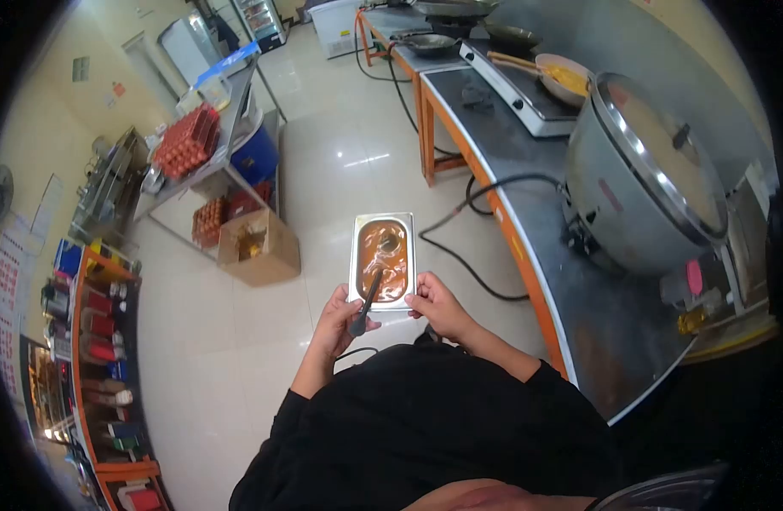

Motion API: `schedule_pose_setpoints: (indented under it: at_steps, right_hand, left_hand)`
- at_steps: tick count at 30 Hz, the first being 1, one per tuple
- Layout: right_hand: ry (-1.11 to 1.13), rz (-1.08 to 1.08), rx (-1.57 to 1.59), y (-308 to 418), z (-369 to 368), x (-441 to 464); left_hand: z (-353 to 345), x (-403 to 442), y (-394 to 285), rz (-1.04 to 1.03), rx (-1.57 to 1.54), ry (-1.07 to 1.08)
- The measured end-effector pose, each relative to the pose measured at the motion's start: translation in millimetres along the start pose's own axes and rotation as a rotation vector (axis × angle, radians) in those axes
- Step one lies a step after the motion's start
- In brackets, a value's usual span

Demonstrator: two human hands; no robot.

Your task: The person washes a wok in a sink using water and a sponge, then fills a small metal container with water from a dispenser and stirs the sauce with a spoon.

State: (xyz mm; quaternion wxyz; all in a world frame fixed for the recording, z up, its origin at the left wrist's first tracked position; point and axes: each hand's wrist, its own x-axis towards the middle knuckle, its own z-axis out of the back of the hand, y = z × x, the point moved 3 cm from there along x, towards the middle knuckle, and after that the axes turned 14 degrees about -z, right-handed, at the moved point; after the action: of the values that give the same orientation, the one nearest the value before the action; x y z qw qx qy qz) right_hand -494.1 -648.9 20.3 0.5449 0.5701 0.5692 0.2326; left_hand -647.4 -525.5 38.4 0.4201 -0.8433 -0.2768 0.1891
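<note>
Between my two hands is a rectangular steel food pan [412, 247], held out in front of my body above the tiled floor. Brown-orange sauce [393, 277] fills much of it. A ladle [371, 298] rests in the sauce, its bowl partly sunk near the far end and its dark handle sticking out over the near edge. My left hand [336, 319] grips the near left corner, beside the ladle handle. At the near right corner, my right hand [438, 305] has its thumb on the rim and its fingers curled beneath.
A counter on the right bears a large lidded cooker [639, 170], a stove [528, 102] and a pan of yellow food [566, 77]. Black cables [460, 209] hang near it. Leftward are stacked egg trays [187, 143], a cardboard box [259, 249] and an orange shelf [80, 341].
</note>
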Motion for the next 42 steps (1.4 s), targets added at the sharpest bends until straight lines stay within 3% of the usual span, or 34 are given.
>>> schedule_pose_setpoints:
  at_steps: [13,22,26,33,42]
  right_hand:
    - [-0.077,-0.013,0.029,130.0,122.5,263.3]
    - [-0.392,0.037,0.100,191.5,171.5,411.5]
    - [-0.515,0.085,0.146,225.7,207.5,456.0]
    - [-0.705,0.069,0.203,263.9,290.1,518.1]
    - [-0.775,0.053,0.264,295.6,416.1,588.7]
  left_hand:
    - [20.7,335.2,-36.0,0.091,0.070,0.079]
    - [51.1,563.2,-69.7,0.319,0.145,0.431]
    - [23.5,647.4,-77.9,0.403,0.214,0.466]
    - [-13.2,784.1,-39.3,0.535,0.220,0.576]
    - [-56.1,931.9,27.9,0.653,0.266,0.677]
